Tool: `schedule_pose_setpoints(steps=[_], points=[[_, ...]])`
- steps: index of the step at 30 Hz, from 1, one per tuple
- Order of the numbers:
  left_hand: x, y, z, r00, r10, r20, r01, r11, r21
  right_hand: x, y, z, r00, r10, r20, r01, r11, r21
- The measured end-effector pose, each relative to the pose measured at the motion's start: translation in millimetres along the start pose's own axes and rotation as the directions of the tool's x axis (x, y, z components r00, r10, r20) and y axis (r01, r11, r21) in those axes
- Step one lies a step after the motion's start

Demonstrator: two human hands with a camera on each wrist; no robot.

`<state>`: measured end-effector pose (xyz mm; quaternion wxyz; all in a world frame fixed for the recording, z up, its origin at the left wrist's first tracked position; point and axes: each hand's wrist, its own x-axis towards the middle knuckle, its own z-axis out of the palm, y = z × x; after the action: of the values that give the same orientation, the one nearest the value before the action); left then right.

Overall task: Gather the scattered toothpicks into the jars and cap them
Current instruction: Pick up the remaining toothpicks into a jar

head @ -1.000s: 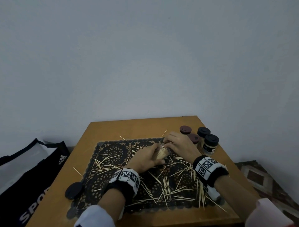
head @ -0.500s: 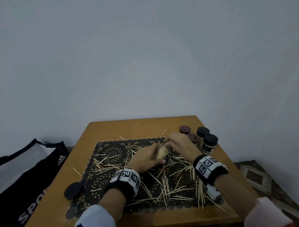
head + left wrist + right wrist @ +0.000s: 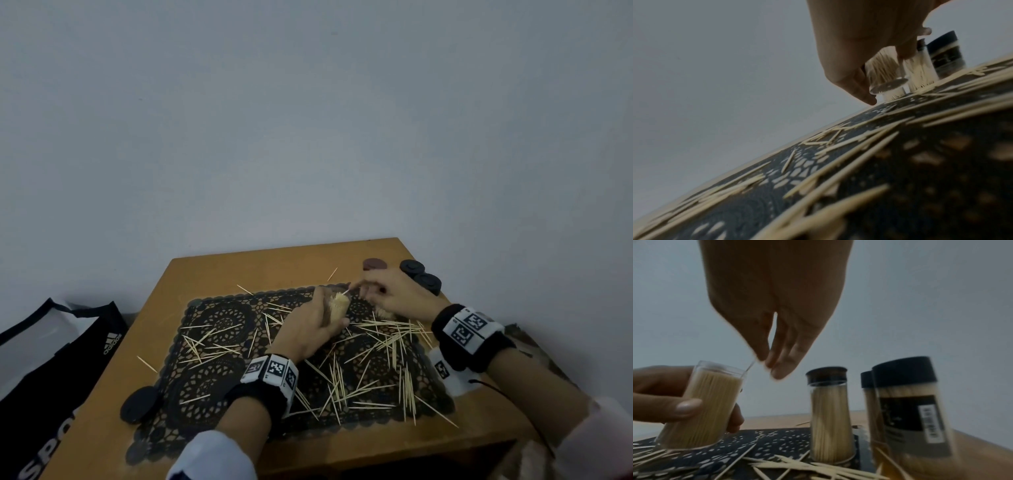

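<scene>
A: Why is the open jar point(image 3: 701, 405) tilted, centre frame?
B: Left hand point(image 3: 308, 329) wraps it, angling its mouth toward right hand point(image 3: 394, 294), fingertips point(image 3: 766, 360) pinching one toothpick point(image 3: 750, 367) at the rim; loose toothpicks point(image 3: 376, 363) remain below

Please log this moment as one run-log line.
left hand: grips open jar, tilted | right hand: pinches toothpick at jar mouth | toothpicks on mat: many
</scene>
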<state>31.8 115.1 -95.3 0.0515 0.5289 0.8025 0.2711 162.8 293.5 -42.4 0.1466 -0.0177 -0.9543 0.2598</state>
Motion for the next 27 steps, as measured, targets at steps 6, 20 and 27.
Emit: schedule_pose_setpoints(steps=[6, 20, 27], points=[[-2.4, 17.8, 14.8, 0.998, 0.037, 0.060, -0.040, 0.998, 0.056, -19.6, 1.5, 0.5, 0.981, 0.074, 0.178, -0.078, 0.997, 0.019], [2.8, -4.6, -2.2, 0.997, 0.050, -0.062, -0.053, 0.997, -0.049, -26.1, -6.8, -2.6, 0.849, 0.451, 0.277, -0.244, 0.798, -0.551], [2.0, -8.1, -9.4, 0.998, 0.050, -0.032, -0.052, 0.997, -0.057, -26.0, 2.9, 11.7, 0.760, 0.535, 0.369, -0.303, 0.794, -0.527]])
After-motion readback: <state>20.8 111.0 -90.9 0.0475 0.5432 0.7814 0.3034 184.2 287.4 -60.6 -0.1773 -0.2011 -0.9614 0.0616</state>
